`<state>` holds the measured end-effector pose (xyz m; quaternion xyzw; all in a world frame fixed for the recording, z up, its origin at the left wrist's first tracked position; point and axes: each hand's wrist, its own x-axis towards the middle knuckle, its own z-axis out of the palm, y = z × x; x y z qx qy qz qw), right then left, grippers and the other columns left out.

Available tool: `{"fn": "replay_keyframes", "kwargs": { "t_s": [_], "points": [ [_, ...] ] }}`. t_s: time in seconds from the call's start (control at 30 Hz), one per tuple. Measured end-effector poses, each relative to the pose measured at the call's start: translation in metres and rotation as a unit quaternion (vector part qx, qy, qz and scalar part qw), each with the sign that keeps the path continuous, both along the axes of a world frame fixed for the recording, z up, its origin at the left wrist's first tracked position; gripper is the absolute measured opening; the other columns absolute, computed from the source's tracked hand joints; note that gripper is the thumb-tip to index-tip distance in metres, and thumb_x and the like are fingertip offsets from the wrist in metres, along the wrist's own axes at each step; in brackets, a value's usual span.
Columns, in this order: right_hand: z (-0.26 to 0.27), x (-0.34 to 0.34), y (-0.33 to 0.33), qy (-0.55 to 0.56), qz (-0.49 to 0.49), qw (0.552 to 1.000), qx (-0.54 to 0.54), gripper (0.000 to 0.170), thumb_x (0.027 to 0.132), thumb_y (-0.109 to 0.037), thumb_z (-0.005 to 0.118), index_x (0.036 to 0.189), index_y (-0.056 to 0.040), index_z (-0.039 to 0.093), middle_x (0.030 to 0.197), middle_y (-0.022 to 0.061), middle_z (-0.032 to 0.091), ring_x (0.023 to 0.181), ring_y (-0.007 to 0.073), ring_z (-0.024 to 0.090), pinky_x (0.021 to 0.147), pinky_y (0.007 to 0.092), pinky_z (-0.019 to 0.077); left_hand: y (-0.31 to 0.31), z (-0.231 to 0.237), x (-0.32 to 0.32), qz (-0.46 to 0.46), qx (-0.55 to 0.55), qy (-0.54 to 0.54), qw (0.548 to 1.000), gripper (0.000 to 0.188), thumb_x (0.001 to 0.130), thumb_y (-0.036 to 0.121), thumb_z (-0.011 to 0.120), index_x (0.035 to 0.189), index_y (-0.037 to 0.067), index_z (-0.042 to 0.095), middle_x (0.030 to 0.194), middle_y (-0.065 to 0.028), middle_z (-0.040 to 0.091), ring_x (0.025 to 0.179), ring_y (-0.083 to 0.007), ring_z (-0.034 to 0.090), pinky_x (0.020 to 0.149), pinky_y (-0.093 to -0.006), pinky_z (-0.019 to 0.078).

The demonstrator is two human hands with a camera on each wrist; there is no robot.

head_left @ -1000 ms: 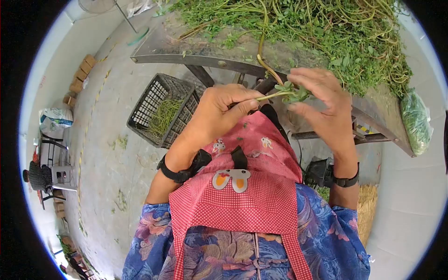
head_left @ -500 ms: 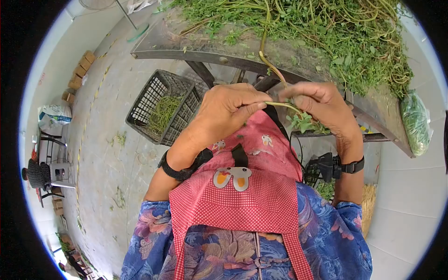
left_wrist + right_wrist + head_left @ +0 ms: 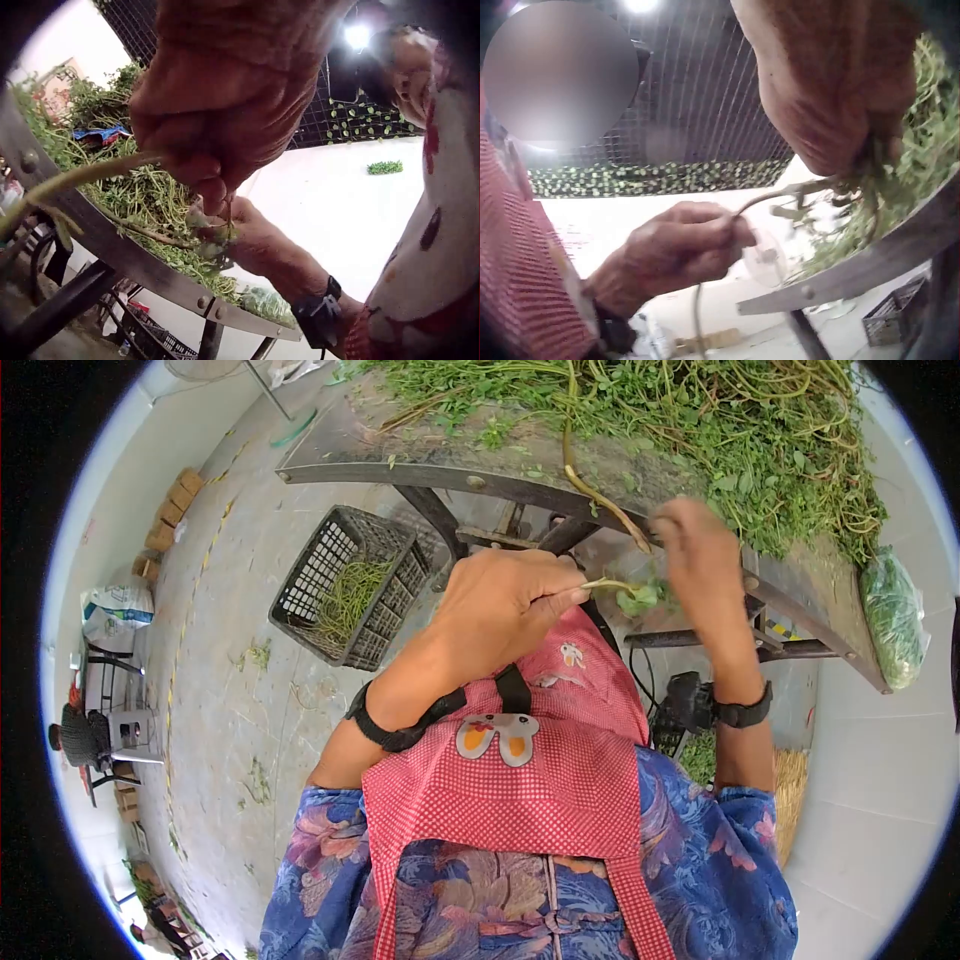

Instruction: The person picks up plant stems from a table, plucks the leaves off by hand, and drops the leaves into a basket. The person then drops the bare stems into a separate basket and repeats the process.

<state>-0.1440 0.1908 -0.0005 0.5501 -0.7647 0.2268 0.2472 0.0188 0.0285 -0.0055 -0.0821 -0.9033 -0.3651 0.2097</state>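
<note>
My left hand [image 3: 510, 600] pinches a thin green stem [image 3: 608, 584] between thumb and fingertips, with a leafy tip [image 3: 642, 598] at its outer end. In the left wrist view a thick stem [image 3: 82, 174] runs out from this hand. My right hand [image 3: 700, 565] is blurred, fingers curled, up and right of the leafy tip at the table edge. The right wrist view shows leafy greens [image 3: 871, 187] at its curled fingertips. Between the hands, a brownish stem [image 3: 605, 502] hangs over the table edge from a large heap of leafy greens [image 3: 770, 470].
The metal-edged table [image 3: 440, 478] lies ahead. A black plastic crate [image 3: 385, 625] holding green stems stands on the floor at left. A clear bag of greens [image 3: 892, 625] sits at the table's right corner. Farther left are cardboard boxes [image 3: 175, 505] and a seated person [image 3: 82, 730].
The right hand has moved up and to the right, away from the left hand. Less leafy growth hangs between the hands, and the left hand still pinches its stem.
</note>
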Motion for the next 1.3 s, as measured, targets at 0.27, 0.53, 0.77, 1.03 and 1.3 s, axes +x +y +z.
{"fn": "replay_keyframes", "kwargs": {
  "t_s": [0.27,0.53,0.77,1.03,1.3],
  "points": [
    [0.023,0.008,0.024,-0.701,0.147,0.694,-0.077,0.019,0.089,-0.017,0.056,0.100,-0.0019,0.061,0.069,-0.0039,0.053,0.052,0.0010,0.042,0.043,0.0157,0.0288,-0.005,-0.003,0.000,0.000,0.089,-0.040,0.995,0.017,0.083,0.008,0.061,0.098,0.000,0.064,0.075,-0.0099,0.062,0.065,-0.0157,0.058,0.059,-0.0262,0.0446],
    [0.006,0.021,0.020,-0.641,0.177,0.739,0.108,0.028,0.087,-0.027,0.060,0.099,-0.0028,0.065,0.061,-0.0088,0.041,0.051,0.0010,0.033,0.044,0.0173,0.0227,-0.011,0.001,0.001,0.009,0.090,-0.037,0.995,0.018,0.084,0.010,0.062,0.099,0.000,0.065,0.077,-0.0077,0.063,0.067,-0.0130,0.057,0.062,-0.0247,0.0453],
    [0.014,0.031,0.016,-0.652,0.141,0.742,0.066,0.019,0.087,-0.018,0.059,0.089,0.0002,0.063,0.079,-0.0035,0.059,0.073,0.0026,0.048,0.062,0.0199,0.0405,-0.010,-0.002,-0.002,0.008,0.111,-0.021,0.994,0.019,0.085,0.011,0.063,0.100,0.000,0.066,0.080,-0.0069,0.064,0.066,-0.0086,0.057,0.058,-0.0219,0.0447],
    [0.017,0.025,-0.014,-0.610,0.081,0.711,-0.340,0.019,0.084,-0.014,0.058,0.095,0.0017,0.061,0.079,0.0004,0.058,0.059,0.0056,0.049,0.050,0.0199,0.0390,0.000,0.009,0.002,0.006,0.238,0.011,0.971,0.016,0.086,0.010,0.062,0.098,0.001,0.067,0.070,-0.0015,0.062,0.055,-0.0028,0.049,0.048,-0.0189,0.0389],
    [0.020,-0.009,0.023,-0.767,0.373,0.381,-0.356,0.024,0.088,-0.016,0.044,0.095,0.0045,0.055,0.080,0.0141,0.054,0.073,0.0212,0.051,0.046,0.0272,0.0418,-0.044,0.010,0.010,0.004,0.641,0.012,0.768,0.026,0.091,0.017,0.055,0.103,-0.006,0.058,0.059,0.0012,0.050,0.046,-0.0028,0.039,0.036,-0.0141,0.0274]
  ]
}}
